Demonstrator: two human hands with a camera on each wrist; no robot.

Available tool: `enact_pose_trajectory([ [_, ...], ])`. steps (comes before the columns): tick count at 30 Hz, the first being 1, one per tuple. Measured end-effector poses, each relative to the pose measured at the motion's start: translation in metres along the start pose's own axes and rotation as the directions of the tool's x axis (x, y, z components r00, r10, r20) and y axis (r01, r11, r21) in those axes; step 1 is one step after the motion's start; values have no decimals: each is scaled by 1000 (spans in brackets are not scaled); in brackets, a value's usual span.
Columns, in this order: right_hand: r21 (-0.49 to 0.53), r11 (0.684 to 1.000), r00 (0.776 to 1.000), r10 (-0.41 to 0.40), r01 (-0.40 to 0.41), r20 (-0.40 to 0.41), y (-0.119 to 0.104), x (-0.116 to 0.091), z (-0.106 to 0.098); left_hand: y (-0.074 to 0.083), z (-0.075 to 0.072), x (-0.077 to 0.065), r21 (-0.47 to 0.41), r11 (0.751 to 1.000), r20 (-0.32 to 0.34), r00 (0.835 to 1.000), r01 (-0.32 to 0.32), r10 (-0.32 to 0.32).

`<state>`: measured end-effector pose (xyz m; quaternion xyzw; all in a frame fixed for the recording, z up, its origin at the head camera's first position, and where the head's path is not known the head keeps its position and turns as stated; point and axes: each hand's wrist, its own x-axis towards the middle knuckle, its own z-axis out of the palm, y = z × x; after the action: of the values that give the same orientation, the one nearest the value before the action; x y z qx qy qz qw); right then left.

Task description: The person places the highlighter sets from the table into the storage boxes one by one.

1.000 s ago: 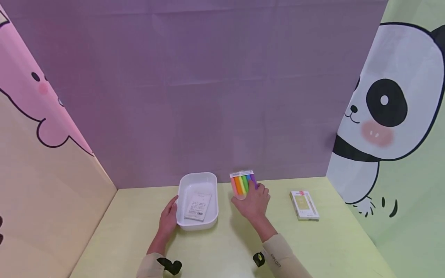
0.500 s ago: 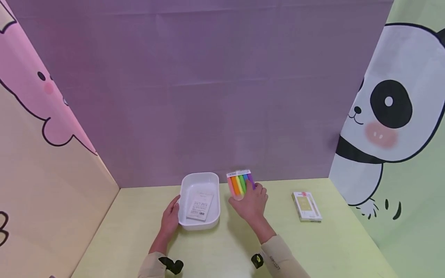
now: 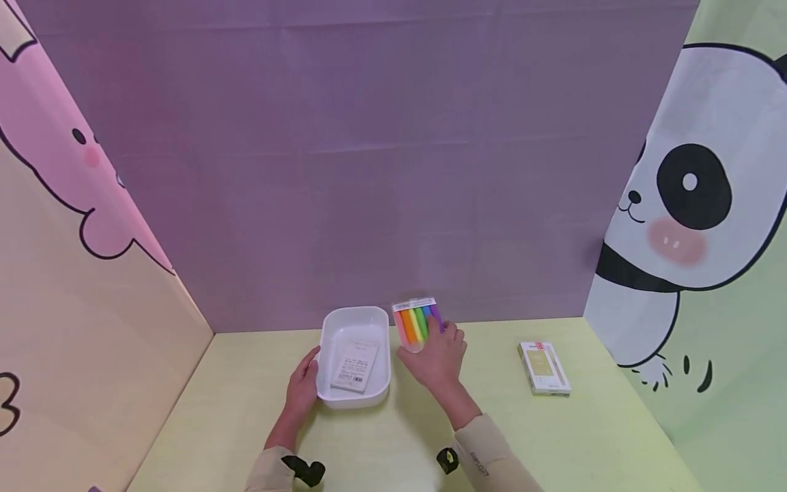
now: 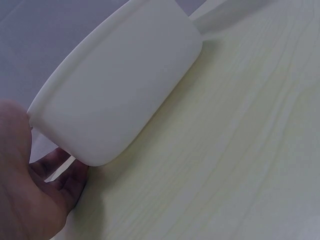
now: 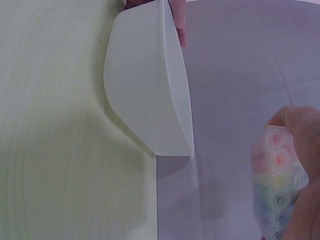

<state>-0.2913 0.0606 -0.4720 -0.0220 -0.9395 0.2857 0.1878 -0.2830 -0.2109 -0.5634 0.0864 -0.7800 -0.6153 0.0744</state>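
Observation:
My left hand (image 3: 301,391) holds a white plastic bin (image 3: 355,402) at its left side. In the left wrist view the thumb is at the rim of the bin (image 4: 120,85) and the fingers curl under its end. A flat white packet (image 3: 355,367) with printed text and a barcode lies inside the bin. My right hand (image 3: 440,359) grips a clear pack of rainbow-coloured markers (image 3: 410,326), raised beside the bin's right side. Seen from the right wrist, the pack (image 5: 278,180) shows its round marker ends and is apart from the bin.
A white box with a gold panel (image 3: 544,369) lies on the pale yellow table (image 3: 492,437) at the right. A purple backdrop (image 3: 393,171) stands behind the table's back edge. Side walls carry a pink cartoon figure (image 3: 55,130) and a panda (image 3: 695,184).
My right hand has moved left with the pack of markers, closer to the bin. The left hand and bin stay in place while the head view shifts slightly.

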Motion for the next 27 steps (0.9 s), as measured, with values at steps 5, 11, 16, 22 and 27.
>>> enact_pose_trajectory([
  [5, 4, 1000, 1000, -14, 14, -7, -8, 2, 0, 1, -1, 2, 6, 1000, -13, 1000, -18, 18],
  [11, -21, 1000, 1000, -15, 15, 15, -16, 1, 3, -3, 0, 4, 14, 1000, -28, 999, -26, 26],
  [16, -19, 1000, 1000, -24, 24, 16, -22, -2, 5, -9, 3, 3, 15, 999, -18, 999, -34, 34],
  [22, 2, 999, 999, -35, 35, 18, -29, -3, 8, -9, 2, 3, 11, 999, -18, 999, -48, 48],
  [27, -5, 999, 999, -35, 35, 26, -34, -2, 10, -7, 0, 4, 22, 999, -23, 999, -44, 45],
])
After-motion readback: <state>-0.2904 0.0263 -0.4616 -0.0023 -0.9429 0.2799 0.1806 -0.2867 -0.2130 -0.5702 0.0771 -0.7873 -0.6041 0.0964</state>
